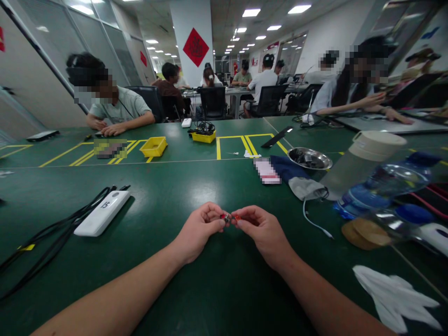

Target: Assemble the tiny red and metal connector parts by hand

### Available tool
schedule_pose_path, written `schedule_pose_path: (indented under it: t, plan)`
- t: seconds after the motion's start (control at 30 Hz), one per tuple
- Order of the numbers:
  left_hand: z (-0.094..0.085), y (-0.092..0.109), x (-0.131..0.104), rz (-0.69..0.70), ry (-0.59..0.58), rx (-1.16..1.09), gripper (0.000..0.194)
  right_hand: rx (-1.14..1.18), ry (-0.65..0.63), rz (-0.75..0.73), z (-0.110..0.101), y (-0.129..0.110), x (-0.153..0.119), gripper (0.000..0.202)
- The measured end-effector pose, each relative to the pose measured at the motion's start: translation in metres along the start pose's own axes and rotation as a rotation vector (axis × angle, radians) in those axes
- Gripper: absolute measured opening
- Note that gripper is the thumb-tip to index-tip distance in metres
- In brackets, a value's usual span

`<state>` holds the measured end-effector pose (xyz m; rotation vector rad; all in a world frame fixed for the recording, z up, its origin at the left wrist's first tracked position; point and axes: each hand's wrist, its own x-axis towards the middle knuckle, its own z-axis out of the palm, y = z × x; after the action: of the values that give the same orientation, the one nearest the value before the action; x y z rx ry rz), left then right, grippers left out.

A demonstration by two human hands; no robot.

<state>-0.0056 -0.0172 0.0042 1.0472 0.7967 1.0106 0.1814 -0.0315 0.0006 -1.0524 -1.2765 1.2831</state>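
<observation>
head — hands over green table, pillar beyond

L hand + R hand | fingers pinched, close tog. | f'arms angled inwd

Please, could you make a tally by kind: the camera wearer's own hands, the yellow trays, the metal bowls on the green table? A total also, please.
Own hands, left hand and right hand, both holding something small and reddish: 2
Yellow trays: 2
Metal bowl: 1
Total: 5
</observation>
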Motion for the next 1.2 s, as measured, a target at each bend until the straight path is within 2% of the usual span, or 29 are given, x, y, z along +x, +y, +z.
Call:
schedule_pose_path:
  t: [0.27, 1.2]
  plan:
    - [0.0012, 0.0013, -0.0003, -0.076, -0.041, -0.198, 0.019, 0.082, 0.011, -0.024, -0.0001, 0.001, 0.0001, 0.014]
    - [0.0036, 0.0045, -0.0013, -0.038, -0.061, -0.111, 0.016, 0.067, -0.025, -0.029, 0.0008, -0.0013, -0.003, 0.01]
